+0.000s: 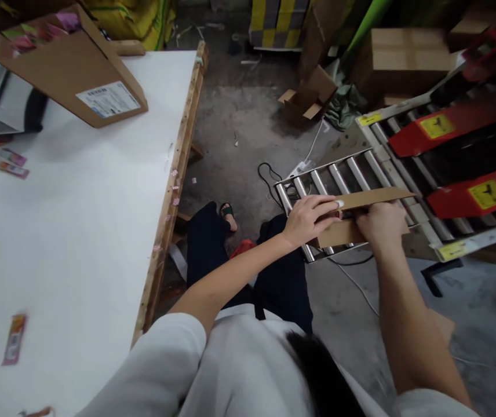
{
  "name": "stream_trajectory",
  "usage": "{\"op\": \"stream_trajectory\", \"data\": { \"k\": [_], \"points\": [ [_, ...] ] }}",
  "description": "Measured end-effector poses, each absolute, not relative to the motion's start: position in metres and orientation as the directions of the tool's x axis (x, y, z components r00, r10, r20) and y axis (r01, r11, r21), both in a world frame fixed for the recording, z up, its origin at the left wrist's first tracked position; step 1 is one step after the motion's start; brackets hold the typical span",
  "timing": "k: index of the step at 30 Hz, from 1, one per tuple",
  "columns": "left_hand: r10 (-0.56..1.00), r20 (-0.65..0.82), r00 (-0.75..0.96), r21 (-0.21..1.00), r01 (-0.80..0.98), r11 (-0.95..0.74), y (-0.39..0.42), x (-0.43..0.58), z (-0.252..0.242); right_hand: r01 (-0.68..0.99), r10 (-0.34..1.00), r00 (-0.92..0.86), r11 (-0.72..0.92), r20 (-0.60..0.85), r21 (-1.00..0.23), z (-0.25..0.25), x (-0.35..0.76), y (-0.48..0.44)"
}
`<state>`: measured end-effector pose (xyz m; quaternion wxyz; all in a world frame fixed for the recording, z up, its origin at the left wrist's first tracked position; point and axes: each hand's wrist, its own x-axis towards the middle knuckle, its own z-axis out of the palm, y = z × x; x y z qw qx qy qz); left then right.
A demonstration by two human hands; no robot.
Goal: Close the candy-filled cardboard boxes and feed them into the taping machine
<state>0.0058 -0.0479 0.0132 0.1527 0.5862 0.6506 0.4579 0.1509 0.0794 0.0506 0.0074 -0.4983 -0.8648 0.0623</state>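
Note:
A small brown cardboard box (374, 200) rests on the near end of a metal roller conveyor (339, 174). My left hand (311, 217) lies on the box's left side, fingers curled over its flap. At the box's right side, my right hand (382, 226) is closed on the cardboard. One flap sticks out flat toward the right. Nothing of the box's contents shows.
A white table (78, 220) with a wooden edge fills the left; on it an open cardboard box (74, 69) with a label and a few small packets (14, 339). Red panels (456, 124) sit beside the conveyor. Cardboard boxes (404, 58) and cables lie on the concrete floor.

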Motion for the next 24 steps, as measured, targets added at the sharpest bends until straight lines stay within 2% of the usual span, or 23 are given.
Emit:
{"op": "stream_trajectory", "data": {
  "k": [2, 4, 7, 9, 11, 13, 15, 17, 20, 24],
  "points": [
    [0.904, 0.342, -0.256, 0.775, 0.621, -0.118, -0.047, 0.005, 0.013, 0.827, 0.843, -0.538, 0.528, 0.0, -0.191, 0.048, 0.158, 0.077],
    [0.897, 0.344, -0.279, 0.779, 0.618, -0.107, -0.046, 0.006, 0.012, 0.783, 0.847, -0.516, 0.526, 0.127, -0.33, 0.044, 0.165, 0.069],
    [0.895, 0.329, -0.302, 0.783, 0.617, -0.079, -0.045, 0.006, 0.01, 0.723, 0.874, -0.213, 0.442, 0.437, -0.531, 0.035, 0.17, 0.048],
    [0.906, 0.319, -0.278, 0.774, 0.628, -0.08, -0.046, 0.004, 0.009, 0.728, 0.839, -0.082, 0.419, 0.538, -0.543, 0.029, 0.17, 0.035],
    [0.917, 0.317, -0.242, 0.757, 0.647, -0.091, -0.048, 0.002, 0.008, 0.77, 0.835, -0.244, 0.476, 0.493, -0.425, 0.026, 0.171, 0.03],
    [0.923, 0.313, -0.225, 0.736, 0.672, -0.086, -0.051, 0.004, 0.008, 0.756, 0.802, -0.503, 0.589, 0.321, -0.287, 0.028, 0.175, 0.034],
    [0.925, 0.296, -0.236, 0.718, 0.694, -0.053, -0.057, 0.011, 0.008, 0.701, 0.734, -0.657, 0.678, 0.172, -0.222, 0.034, 0.182, 0.046],
    [0.929, 0.265, -0.258, 0.714, 0.7, -0.009, -0.063, 0.022, 0.009, 0.67, 0.696, -0.71, 0.714, 0.106, -0.204, 0.039, 0.188, 0.057],
    [0.927, 0.23, -0.297, 0.764, 0.645, 0.017, -0.072, 0.032, 0.011, 0.695, 0.717, -0.686, 0.696, 0.121, -0.183, 0.039, 0.192, 0.048],
    [0.924, 0.196, -0.327, 0.91, 0.413, -0.047, -0.075, 0.021, 0.017, 0.682, 0.71, -0.683, 0.704, 0.173, -0.198, 0.028, 0.181, -0.013]
  ]
}}
